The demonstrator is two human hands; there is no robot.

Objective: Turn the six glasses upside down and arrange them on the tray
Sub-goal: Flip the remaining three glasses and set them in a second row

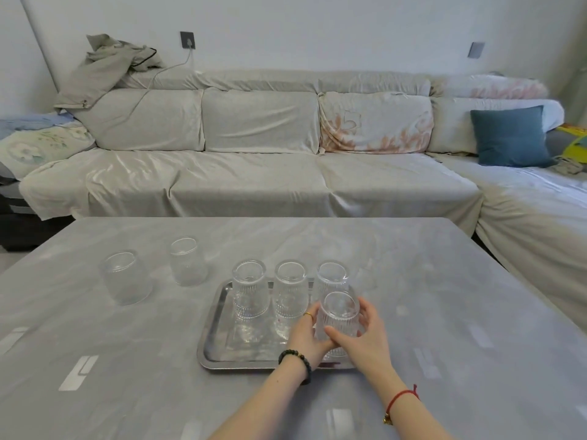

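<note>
1. On the tray (211,325), three inverted glasses (290,293) are ranged along the far edge, so the near row is left free.
2. A fourth glass (338,319) is clasped base-up between left hand (306,336) and right hand (368,339), each grip closed around it for steadying.
3. Two upright glasses (127,277) are left on the table (444,312).
</note>
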